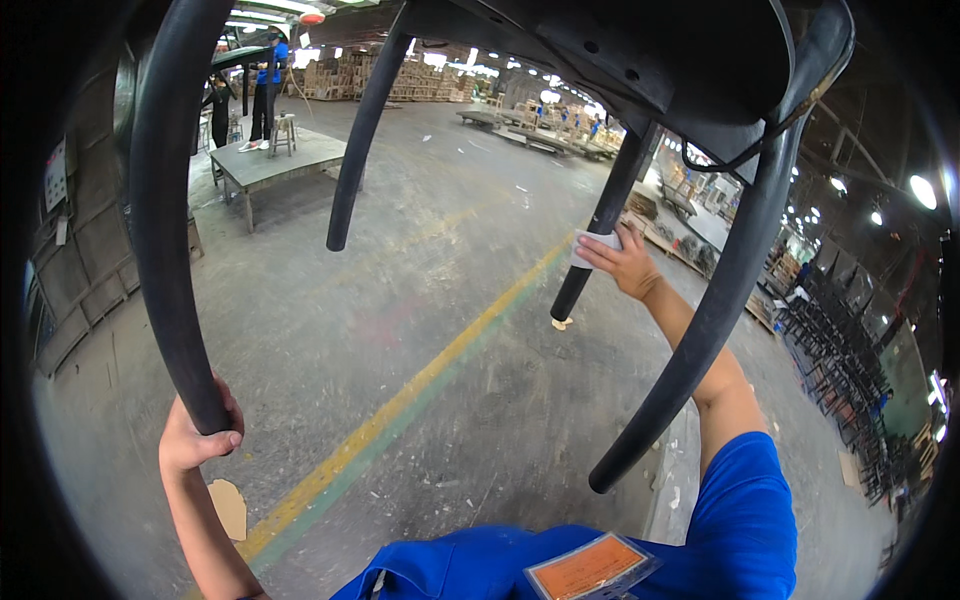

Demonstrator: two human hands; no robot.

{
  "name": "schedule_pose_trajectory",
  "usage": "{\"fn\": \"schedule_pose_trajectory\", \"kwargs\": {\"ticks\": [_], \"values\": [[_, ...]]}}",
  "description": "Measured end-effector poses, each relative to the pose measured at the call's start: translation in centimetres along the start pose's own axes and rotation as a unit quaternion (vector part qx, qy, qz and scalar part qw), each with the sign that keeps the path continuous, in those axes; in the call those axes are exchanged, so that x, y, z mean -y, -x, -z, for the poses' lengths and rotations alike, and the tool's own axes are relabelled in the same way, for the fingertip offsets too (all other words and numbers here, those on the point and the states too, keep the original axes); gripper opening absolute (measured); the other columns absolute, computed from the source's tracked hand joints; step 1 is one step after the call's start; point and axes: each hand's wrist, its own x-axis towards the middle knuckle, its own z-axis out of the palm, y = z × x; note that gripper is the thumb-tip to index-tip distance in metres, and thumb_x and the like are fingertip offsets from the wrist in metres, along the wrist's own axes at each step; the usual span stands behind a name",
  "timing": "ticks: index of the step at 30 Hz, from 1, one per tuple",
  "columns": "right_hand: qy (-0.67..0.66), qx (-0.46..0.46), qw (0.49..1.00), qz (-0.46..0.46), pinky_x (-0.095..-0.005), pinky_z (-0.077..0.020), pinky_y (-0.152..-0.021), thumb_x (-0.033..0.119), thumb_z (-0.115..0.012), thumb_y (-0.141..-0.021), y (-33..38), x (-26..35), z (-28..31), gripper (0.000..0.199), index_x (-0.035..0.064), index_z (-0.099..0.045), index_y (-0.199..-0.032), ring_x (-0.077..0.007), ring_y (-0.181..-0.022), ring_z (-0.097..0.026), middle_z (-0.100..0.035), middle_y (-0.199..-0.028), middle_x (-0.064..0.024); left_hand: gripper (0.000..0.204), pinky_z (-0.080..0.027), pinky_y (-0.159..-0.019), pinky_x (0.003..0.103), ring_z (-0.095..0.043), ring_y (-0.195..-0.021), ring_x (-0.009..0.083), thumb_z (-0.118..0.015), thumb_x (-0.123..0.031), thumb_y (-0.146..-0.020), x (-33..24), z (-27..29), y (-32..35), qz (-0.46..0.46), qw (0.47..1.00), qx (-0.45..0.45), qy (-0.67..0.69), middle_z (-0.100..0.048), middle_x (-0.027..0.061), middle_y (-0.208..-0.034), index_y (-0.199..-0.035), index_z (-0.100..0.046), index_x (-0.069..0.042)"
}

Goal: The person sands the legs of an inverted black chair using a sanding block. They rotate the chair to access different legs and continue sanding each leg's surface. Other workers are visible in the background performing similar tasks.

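A black chair (640, 60) is held upside down above me, its curved legs pointing down toward the floor. My left hand (200, 430) is closed around the lower end of the near left leg (165, 250). My right hand (625, 262) reaches forward and presses a small white pad (597, 247) against the far right leg (600, 225). Another leg (360, 130) hangs free at the back left, and a long curved leg (700, 320) sweeps down beside my right forearm.
Concrete floor with a yellow line (430, 370) running diagonally. A low grey platform (275, 160) stands at the back left with a person in blue on it. Stacked black chairs (850, 350) line the right side. Wooden crates and pallets fill the far background.
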Motion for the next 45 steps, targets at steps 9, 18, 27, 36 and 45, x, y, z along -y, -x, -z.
{"fn": "schedule_pose_trajectory", "kwargs": {"ticks": [9,18,27,36,45], "values": [[0.037,0.027,0.987,-0.156,-0.0550,-0.0317,-0.099,0.006,-0.050,-0.076,-2.1,0.1,2.4,0.063,0.0240,-0.040,-0.136,-0.0405,-0.114,-0.040,-0.036,-0.141,0.0038,0.052,-0.043,-0.050,0.028,-0.056,-0.059,0.0164,-0.081,-0.012,-0.053,0.1,-0.5,-0.3,0.010,1.000,0.007,0.003,-0.055,0.0075,-0.067,-0.090,-0.045,-0.004],[0.096,0.028,0.965,-0.241,-0.0619,-0.0284,-0.098,0.008,-0.051,-0.079,-1.4,0.9,2.8,0.058,0.0225,-0.039,-0.134,-0.0397,-0.110,-0.045,-0.027,-0.145,0.0059,0.049,-0.045,-0.052,0.028,-0.056,-0.062,0.0147,-0.078,-0.007,-0.056,0.0,-3.4,0.5,0.006,0.999,-0.034,0.010,-0.055,0.0068,-0.070,-0.092,-0.046,-0.004],[0.106,0.087,0.955,-0.263,-0.0670,-0.0230,-0.099,0.016,-0.053,-0.080,-1.4,1.9,4.6,0.053,0.0200,-0.042,-0.132,-0.0363,-0.112,-0.040,-0.033,-0.140,0.0057,0.043,-0.045,-0.053,0.028,-0.056,-0.061,0.0137,-0.074,-0.004,-0.058,-0.3,-5.3,1.8,0.025,0.999,-0.021,0.007,-0.056,0.0063,-0.068,-0.092,-0.047,-0.002],[0.082,0.112,0.942,-0.305,-0.0668,-0.0193,-0.100,0.014,-0.050,-0.081,0.0,3.0,3.5,0.053,0.0165,-0.043,-0.133,-0.0339,-0.112,-0.041,-0.032,-0.140,0.0077,0.044,-0.045,-0.056,0.028,-0.056,-0.063,0.0136,-0.074,-0.005,-0.057,-0.5,-6.8,3.3,0.033,0.998,-0.057,0.014,-0.055,0.0053,-0.071,-0.091,-0.047,-0.003],[-0.259,-0.036,0.910,-0.321,-0.0489,-0.0246,-0.106,0.003,-0.059,-0.073,5.3,6.3,6.2,0.069,0.0108,-0.034,-0.138,-0.0354,-0.125,-0.035,-0.029,-0.142,-0.0171,0.052,-0.043,-0.052,0.027,-0.056,-0.059,0.0157,-0.082,-0.011,-0.053,-0.5,-5.5,3.7,0.021,0.999,-0.004,0.047,-0.053,0.0066,-0.066,-0.088,-0.044,-0.005]]}}
